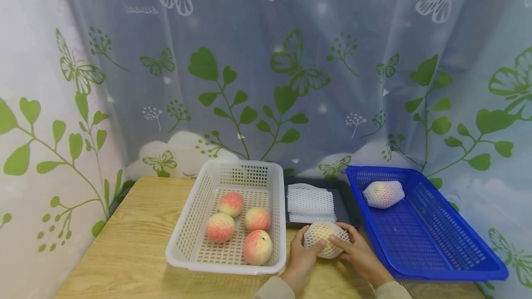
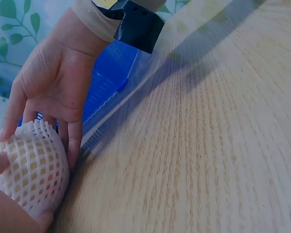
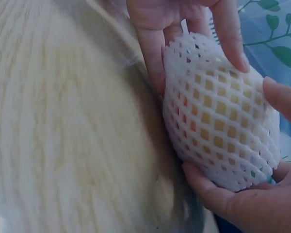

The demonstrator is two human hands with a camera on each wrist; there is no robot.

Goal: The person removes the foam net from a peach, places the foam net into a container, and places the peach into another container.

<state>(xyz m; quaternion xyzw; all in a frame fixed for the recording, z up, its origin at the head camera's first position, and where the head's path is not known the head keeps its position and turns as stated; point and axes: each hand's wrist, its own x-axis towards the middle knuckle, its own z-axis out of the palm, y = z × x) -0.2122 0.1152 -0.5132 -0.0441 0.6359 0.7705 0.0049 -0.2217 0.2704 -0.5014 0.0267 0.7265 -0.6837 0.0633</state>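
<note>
A peach in a white foam net sleeve (image 1: 326, 240) is held between both hands, in front of the dark tray. The left hand (image 1: 302, 254) grips its left side, thumb across the front. From the other side the right hand (image 1: 360, 254) holds it, its thumb also on the net. Yellow skin with some red shows through the mesh in both wrist views. The net covers the peach and gathers at its ends, as the right wrist view shows. In that view the left hand (image 3: 184, 24) is at the top and the right hand (image 3: 247, 208) at the lower right.
A white basket (image 1: 226, 267) with several bare peaches (image 1: 257, 247) stands on the left of the wooden table (image 1: 124, 243). Flat foam nets (image 1: 311, 203) lie in the dark tray (image 1: 346, 202). The blue basket (image 1: 436, 230) on the right holds one netted peach (image 1: 383, 194).
</note>
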